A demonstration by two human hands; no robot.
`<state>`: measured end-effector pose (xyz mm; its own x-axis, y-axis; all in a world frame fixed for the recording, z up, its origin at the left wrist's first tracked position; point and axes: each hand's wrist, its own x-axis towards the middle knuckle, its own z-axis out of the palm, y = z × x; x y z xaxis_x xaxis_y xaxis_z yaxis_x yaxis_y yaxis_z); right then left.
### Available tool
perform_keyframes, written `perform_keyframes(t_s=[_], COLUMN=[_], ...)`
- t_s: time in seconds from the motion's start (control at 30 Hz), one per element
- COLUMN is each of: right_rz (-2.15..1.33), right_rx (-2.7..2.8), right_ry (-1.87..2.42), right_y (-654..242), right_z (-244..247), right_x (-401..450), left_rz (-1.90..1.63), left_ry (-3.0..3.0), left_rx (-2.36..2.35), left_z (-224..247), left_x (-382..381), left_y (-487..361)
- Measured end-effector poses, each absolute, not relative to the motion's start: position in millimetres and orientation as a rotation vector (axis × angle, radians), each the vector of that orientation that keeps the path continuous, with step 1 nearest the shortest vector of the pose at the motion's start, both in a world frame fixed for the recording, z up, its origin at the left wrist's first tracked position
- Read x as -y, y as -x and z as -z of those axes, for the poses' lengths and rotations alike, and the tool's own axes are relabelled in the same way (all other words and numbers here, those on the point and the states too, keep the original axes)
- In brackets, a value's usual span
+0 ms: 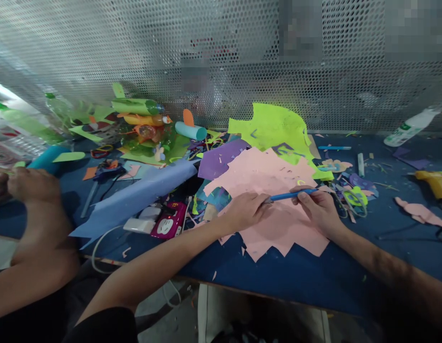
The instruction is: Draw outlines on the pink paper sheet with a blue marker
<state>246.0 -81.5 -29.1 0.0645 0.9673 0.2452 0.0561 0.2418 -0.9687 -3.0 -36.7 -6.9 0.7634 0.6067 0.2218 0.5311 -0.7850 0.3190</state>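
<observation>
Over pink foam [278,166], both hands [254,209] [315,206] grasp a blue pen [290,195], its ends partly hidden by fingers.

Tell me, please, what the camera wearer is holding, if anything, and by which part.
A slim blue pen-like tool, held near both ends: the left hand grips one, the right hand the other.

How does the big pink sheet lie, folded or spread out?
Spread out: the pink sheet lies broad and open, its zigzag edge showing on several sides, beneath the left hand and right hand.
</observation>
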Motion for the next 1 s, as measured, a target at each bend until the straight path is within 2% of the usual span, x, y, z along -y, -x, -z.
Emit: perform_keyframes(t_s=[0.2,0.5,0.57,0.7,0.8,0.87,1.0], right_rz=[-0.878,-1.016,-0.825,-0.160,0.095,0.017,-0.568], right_rx=[1.415,1.408,1.496,1.849,2.058,2.051,1.838], right_ry=[1.166,1.032,1.093,1.193,1.139,1.135,1.154], right_y=[-246.1,-241.5,-245.6,-252.2,-253.5,-255.0,-262.2], right_z=[18.1,20.6,21.5,18.5,13.7,9.9,5.6], right_x=[83.9,89.0,91.9,91.8,89.1,89.5,93.4], left_rz=[-0.383,-0.358,-0.363,-0.333,-0.310,-0.315,-0.306], left_ry=[-2.801,-2.773,-2.753,-2.776,-2.813,-2.849,-2.846], left_rx=[-0.839,-0.828,-0.839,-0.752,-0.561,-0.387,-0.186], left_z=[2.7,5.7,4.1,3.3,3.5,2.4,-2.1], left_x=[39.2,41.3,43.6,48.9,50.8,49.4,40.5], left_y=[1.6,-2.4,-4.0,-4.7,-3.1,-0.3,9.2])
